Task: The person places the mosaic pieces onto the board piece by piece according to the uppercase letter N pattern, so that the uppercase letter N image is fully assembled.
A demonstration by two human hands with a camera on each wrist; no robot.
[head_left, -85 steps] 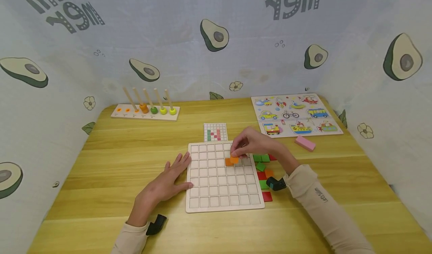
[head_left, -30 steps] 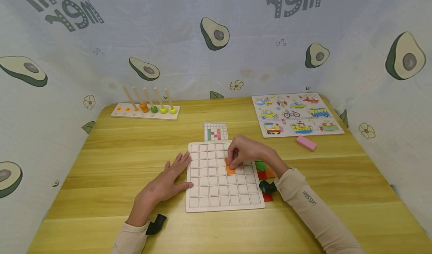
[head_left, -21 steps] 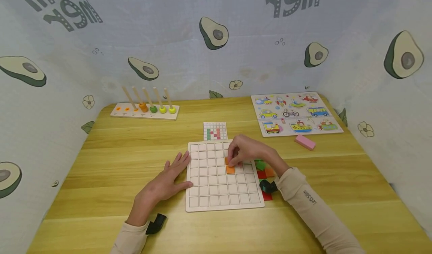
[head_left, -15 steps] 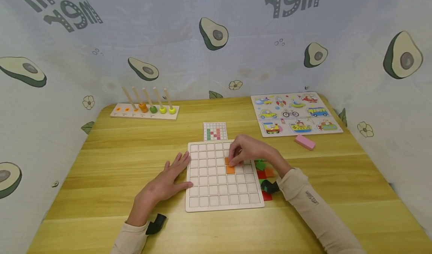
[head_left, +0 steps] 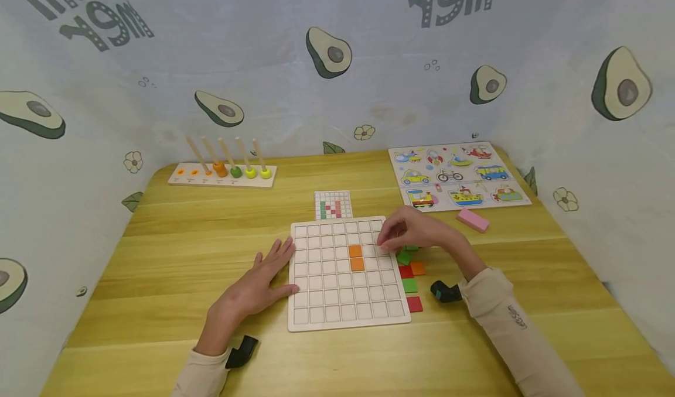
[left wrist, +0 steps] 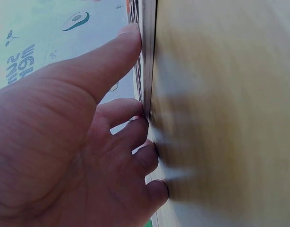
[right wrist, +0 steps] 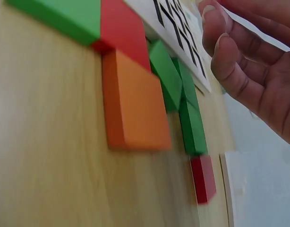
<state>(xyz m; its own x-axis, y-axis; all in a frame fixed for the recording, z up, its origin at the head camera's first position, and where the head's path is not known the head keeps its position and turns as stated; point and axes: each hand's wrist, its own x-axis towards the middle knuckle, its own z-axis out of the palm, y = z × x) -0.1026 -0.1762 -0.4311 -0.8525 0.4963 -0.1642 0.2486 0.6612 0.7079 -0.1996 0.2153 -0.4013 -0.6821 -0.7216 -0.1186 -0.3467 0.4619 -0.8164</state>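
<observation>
A pale wooden grid board (head_left: 324,314) lies mid-table with two orange square tiles, one (head_left: 355,250) directly behind the other (head_left: 357,264). My left hand (head_left: 256,291) rests at the board's left edge, its fingers spread; the left wrist view shows the thumb (left wrist: 112,59) touching the edge. Over the board's far right part hovers my right hand (head_left: 413,228), fingers loosely bent and nothing held. Beside the board, on the right, lie loose tiles: orange (right wrist: 140,106), red (head_left: 414,304), green (head_left: 409,285) and others partly hidden by the hand in the head view.
Behind the board lies a pattern card (head_left: 332,197) with coloured squares. A peg stacker (head_left: 221,177) with rings stands at the back left. At the back right are a vehicle puzzle board (head_left: 443,189) and a pink block (head_left: 473,220).
My right hand lowered the orange tile onto the board in front of the first one, let go, and moved right toward the board's edge. The left hand has stayed in place.
</observation>
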